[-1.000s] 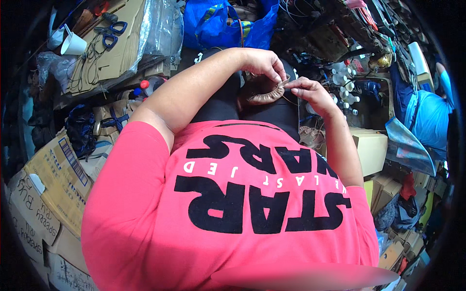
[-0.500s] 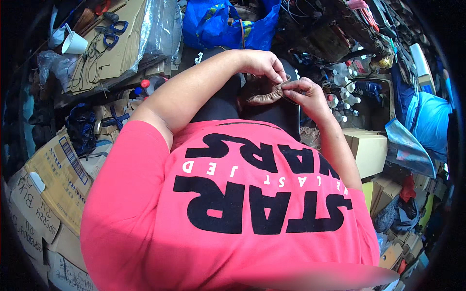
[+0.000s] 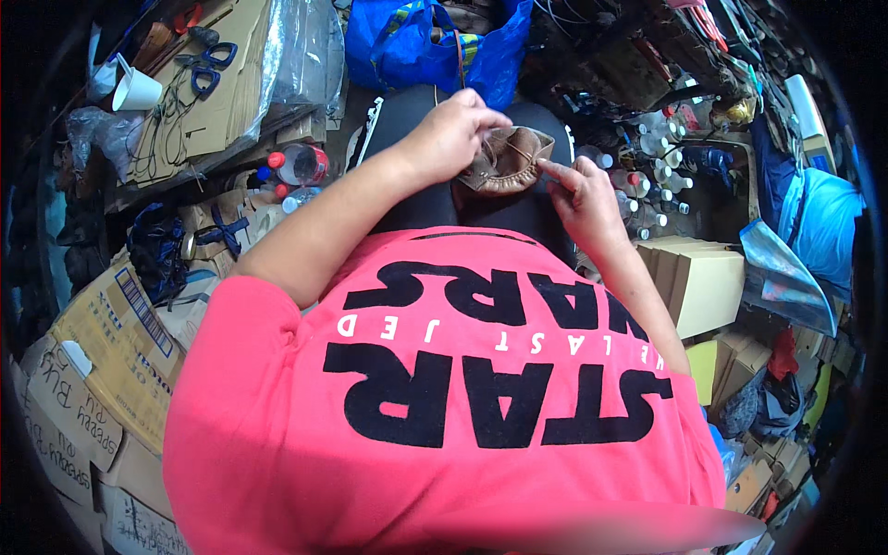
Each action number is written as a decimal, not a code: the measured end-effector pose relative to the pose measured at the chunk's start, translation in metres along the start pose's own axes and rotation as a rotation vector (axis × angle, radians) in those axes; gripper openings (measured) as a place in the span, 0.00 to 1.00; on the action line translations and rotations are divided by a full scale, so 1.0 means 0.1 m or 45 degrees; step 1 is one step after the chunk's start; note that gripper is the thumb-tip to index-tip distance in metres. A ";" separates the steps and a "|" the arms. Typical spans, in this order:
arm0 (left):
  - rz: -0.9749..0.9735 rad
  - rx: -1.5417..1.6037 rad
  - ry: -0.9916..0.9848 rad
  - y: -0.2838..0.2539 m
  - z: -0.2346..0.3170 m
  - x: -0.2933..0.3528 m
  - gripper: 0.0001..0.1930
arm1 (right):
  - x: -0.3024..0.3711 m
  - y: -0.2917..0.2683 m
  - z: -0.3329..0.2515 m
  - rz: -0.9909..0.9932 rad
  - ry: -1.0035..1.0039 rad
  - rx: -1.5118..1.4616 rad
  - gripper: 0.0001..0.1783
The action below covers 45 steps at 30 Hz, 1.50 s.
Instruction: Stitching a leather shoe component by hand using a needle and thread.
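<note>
A brown leather piece with a gathered, puckered rim, like a moccasin shoe upper (image 3: 507,180), rests between my thighs. My right hand (image 3: 592,199) pinches its right edge between thumb and forefinger. Over its far left side is my left hand (image 3: 453,137), slightly blurred, with its fingers drawn together; what they hold, if anything, is too small to make out. Thin strands of thread (image 3: 496,155) show across the opening of the leather piece.
Ahead stands a blue bag (image 3: 388,55). Blue-handled scissors (image 3: 215,63) and a white cup (image 3: 137,90) lie on cardboard at the far left. Plastic bottles (image 3: 301,165) stand left of my legs, others on the right near a cardboard box (image 3: 698,282).
My left hand has moved left and away from the right hand, off the rim. The leather piece now shows more of its opening. My right hand stays at the right edge.
</note>
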<state>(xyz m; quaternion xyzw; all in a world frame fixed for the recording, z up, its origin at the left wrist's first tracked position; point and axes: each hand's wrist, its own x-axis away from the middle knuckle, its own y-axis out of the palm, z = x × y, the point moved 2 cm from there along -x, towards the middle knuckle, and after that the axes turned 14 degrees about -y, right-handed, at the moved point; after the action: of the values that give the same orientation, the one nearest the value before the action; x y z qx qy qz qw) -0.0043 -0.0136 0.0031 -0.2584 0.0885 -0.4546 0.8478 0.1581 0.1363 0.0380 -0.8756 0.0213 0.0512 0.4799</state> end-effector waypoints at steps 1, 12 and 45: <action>0.107 -0.061 0.110 -0.01 0.05 0.09 0.14 | 0.03 0.03 -0.01 0.021 -0.057 0.098 0.18; 0.164 0.164 0.047 0.08 -0.03 0.10 0.07 | 0.06 0.04 0.05 -0.008 0.209 -0.314 0.17; -0.253 -0.094 0.158 0.21 -0.06 -0.24 0.09 | -0.11 -0.02 0.52 -0.251 0.327 -1.076 0.13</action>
<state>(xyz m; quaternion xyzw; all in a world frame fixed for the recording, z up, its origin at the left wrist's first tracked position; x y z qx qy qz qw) -0.0053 0.0130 -0.0152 -0.2682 0.1313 -0.5479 0.7814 0.1439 0.1810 0.0134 -0.9917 -0.0256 -0.0998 0.0765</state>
